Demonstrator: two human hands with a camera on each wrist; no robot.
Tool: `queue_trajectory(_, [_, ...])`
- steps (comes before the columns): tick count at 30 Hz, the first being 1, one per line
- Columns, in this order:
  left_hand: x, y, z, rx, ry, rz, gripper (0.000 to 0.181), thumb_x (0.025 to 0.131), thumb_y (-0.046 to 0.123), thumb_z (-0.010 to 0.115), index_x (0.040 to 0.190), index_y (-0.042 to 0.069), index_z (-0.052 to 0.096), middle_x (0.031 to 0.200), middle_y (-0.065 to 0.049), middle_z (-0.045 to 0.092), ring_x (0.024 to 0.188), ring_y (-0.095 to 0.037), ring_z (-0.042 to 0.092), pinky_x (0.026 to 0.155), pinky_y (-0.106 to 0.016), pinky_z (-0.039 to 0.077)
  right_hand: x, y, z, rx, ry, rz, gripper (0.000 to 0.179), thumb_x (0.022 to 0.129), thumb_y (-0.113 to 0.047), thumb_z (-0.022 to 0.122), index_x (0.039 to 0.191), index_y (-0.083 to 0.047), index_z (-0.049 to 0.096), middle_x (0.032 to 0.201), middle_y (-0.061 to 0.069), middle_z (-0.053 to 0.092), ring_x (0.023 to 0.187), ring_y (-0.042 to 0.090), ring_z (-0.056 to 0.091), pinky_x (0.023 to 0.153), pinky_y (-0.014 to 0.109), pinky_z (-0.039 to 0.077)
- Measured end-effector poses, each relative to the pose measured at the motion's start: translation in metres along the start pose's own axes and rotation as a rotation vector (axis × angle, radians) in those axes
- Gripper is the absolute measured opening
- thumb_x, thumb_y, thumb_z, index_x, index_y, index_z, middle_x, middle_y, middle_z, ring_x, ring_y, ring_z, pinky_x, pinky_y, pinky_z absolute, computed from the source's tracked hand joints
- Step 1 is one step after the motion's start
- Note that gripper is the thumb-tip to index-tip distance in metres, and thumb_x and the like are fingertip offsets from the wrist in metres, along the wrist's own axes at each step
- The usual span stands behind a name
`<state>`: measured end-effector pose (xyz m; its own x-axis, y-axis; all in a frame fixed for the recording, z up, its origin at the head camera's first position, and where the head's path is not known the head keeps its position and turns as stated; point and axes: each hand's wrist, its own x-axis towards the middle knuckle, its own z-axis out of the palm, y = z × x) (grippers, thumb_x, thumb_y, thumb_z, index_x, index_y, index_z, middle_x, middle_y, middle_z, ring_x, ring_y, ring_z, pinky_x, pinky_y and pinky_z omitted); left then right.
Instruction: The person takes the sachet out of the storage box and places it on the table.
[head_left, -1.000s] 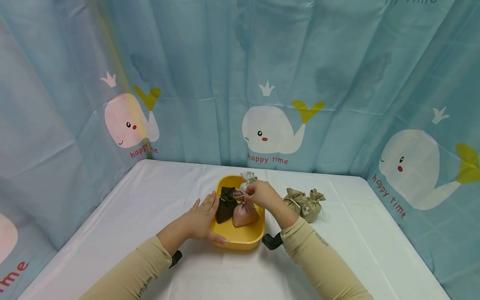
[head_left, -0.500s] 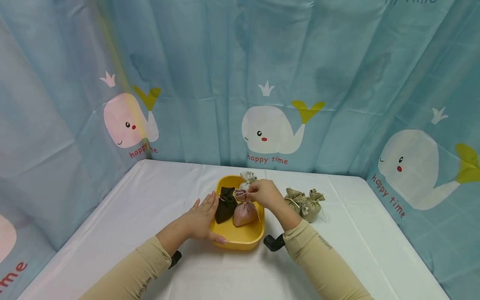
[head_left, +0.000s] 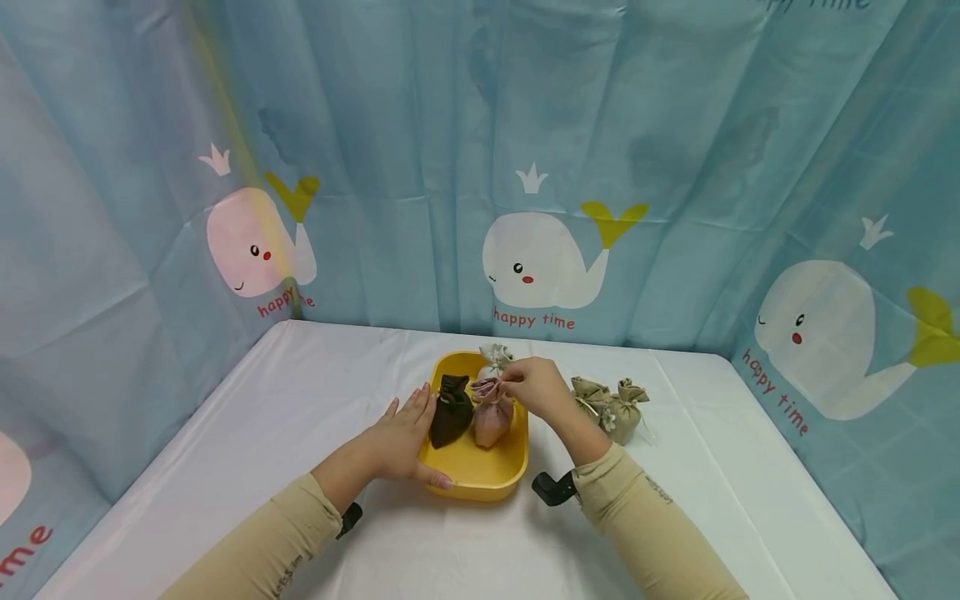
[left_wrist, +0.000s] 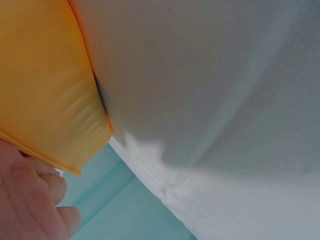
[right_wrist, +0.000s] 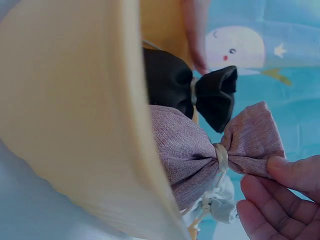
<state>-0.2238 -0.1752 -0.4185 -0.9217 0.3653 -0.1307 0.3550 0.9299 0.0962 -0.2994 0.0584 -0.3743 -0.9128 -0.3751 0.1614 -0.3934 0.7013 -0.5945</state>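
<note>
Inside the yellow tub, the pink pouch sits beside the black pouch, its top pinched between thumb and fingers of the right hand. The left hand, fingers extended, rests against the tub's left rim. Curtain lettering: "happy time"; left-edge copy cut off. White pouch: partly hidden. Sleeve print: illegible.

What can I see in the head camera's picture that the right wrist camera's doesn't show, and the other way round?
Only the head view shows two beige bags outside the yellow bin and both sleeves. Only the right wrist view shows the palm side of the right hand. Both show the bin, that hand pinching the pink bag, the black bag, pale bag, whale curtain and some of the left hand.
</note>
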Motion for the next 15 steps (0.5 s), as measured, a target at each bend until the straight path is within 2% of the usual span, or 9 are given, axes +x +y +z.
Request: queue_trajectory(15, [-0.001,0.001,-0.001,0.002,-0.002,-0.001,0.135,0.051,0.091,0.041,0.145,-0.001,0.009,0.152,-0.018,0.0,0.139,-0.03,0.003,0.109,-0.052,0.009,-0.007,0.001,-0.016,0.107,0.072,0.008,0.011,0.084,-0.016,0.065,0.076,-0.016,0.072,0.075,-0.003,0.067,0.067,0.01,0.058,0.06,0.028,0.048])
